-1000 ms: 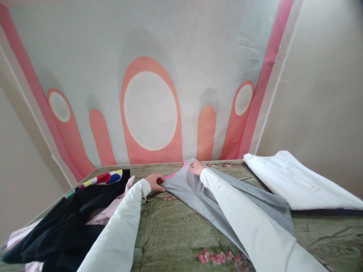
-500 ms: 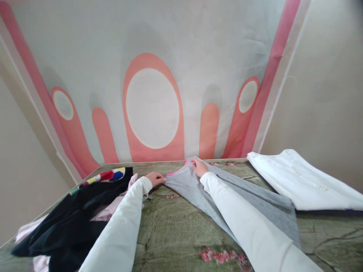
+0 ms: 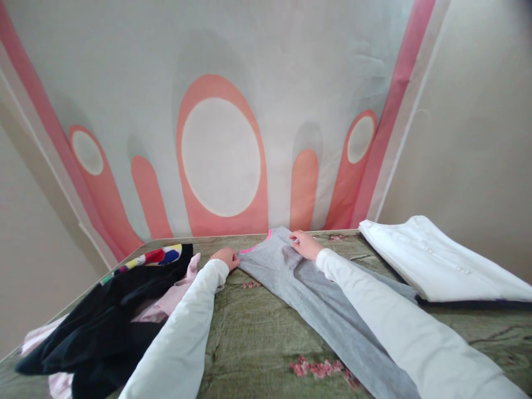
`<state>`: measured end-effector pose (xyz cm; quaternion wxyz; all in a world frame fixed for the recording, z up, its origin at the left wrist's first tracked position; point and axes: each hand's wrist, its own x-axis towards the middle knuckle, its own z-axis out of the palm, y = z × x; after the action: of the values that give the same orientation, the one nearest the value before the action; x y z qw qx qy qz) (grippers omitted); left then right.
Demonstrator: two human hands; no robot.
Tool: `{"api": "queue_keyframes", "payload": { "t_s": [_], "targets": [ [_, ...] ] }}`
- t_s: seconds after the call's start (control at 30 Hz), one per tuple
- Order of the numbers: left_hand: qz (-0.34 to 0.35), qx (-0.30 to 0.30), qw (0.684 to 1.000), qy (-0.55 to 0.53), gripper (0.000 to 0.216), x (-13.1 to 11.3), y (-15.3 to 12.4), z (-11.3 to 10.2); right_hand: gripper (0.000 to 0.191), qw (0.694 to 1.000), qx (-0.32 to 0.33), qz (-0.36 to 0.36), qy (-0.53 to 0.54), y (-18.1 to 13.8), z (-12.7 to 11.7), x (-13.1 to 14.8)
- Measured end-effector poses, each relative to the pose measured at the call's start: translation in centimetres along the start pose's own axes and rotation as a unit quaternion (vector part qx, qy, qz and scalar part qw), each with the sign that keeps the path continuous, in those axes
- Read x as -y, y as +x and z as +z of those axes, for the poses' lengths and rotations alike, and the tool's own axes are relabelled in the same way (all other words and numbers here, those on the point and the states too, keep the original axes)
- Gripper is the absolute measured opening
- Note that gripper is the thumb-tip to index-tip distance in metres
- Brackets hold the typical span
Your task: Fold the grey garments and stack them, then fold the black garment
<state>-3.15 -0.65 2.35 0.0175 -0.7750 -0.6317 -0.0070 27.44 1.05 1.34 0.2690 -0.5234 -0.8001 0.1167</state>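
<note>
A light grey garment (image 3: 286,271) with bright pink trim along one upper edge lies across the table, stretching from the far edge toward me on the right. At its left corner, beside the pink trim, my left hand (image 3: 225,257) is closed with the fingertips on the cloth. My right hand (image 3: 306,245) pinches the fabric near the garment's upper right side, raising soft creases below the fingers. My right sleeve covers part of the garment's right side, and its near end runs out of the picture.
To the left lies a loose heap of black clothing (image 3: 120,310) with a colourful patterned edge and pale pink cloth (image 3: 174,296) beneath. A folded white garment (image 3: 449,266) rests at the right. The table cover (image 3: 245,338) is green, wood-patterned, with pink blossoms; a wall stands behind.
My right hand has shifted a little to the right, gathering the grey cloth. The garment's lower part now looks narrower and less spread. My left hand stays at the same corner.
</note>
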Motion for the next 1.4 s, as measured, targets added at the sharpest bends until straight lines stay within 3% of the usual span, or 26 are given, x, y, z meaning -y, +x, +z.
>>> {"api": "queue_keyframes", "payload": {
  "t_s": [0.1, 0.23, 0.37, 0.47, 0.63, 0.8, 1.0, 1.13, 1.27, 1.4],
  "targets": [
    [-0.03, -0.053, 0.998, 0.023, 0.017, -1.4, -0.5, -0.5, 0.02, 0.997, 0.04, -0.067, 0.004, -4.4, -2.3, 0.6],
    [-0.01, -0.12, 0.992, 0.038, 0.027, -6.0, -1.3, -0.2, 0.032, 0.981, 0.091, -0.168, 0.023, -11.6, -4.2, 2.8],
    [0.033, -0.049, 0.998, -0.013, 0.047, -10.7, -2.4, 1.5, 0.05, 0.964, 0.17, -0.206, 0.007, -16.7, -5.1, 4.6],
    [0.038, -0.005, 0.999, -0.024, 0.061, -11.8, -2.9, 3.0, 0.055, 0.955, 0.209, -0.21, -0.008, -18.3, -5.0, 4.7],
    [0.075, -0.001, 0.997, -0.016, 0.063, -10.5, -2.2, 3.8, 0.058, 0.957, 0.205, -0.205, -0.027, -19.2, -4.4, 4.9],
    [0.158, -0.01, 0.987, -0.006, 0.061, -9.3, -0.8, 3.7, 0.063, 0.959, 0.211, -0.188, -0.024, -21.0, -4.1, 7.8],
    [0.208, -0.007, 0.978, -0.001, 0.06, -8.8, -0.3, 3.2, 0.065, 0.932, 0.316, -0.178, -0.021, -21.7, -6.9, 11.6],
    [0.223, -0.004, 0.975, -0.007, 0.059, -8.8, -0.6, 2.3, 0.056, 0.93, 0.291, -0.223, -0.012, -19.4, -7.9, 12.3],
    [0.235, -0.008, 0.972, 0.002, 0.057, -8.7, -0.7, 1.7, 0.051, 0.939, 0.234, -0.254, -0.002, -15.6, -5.2, 12.2],
    [0.245, -0.017, 0.969, 0.011, 0.057, -8.5, -0.2, 1.8, 0.052, 0.941, 0.232, -0.245, -0.012, -13.5, -1.6, 11.3]
  ]
}}
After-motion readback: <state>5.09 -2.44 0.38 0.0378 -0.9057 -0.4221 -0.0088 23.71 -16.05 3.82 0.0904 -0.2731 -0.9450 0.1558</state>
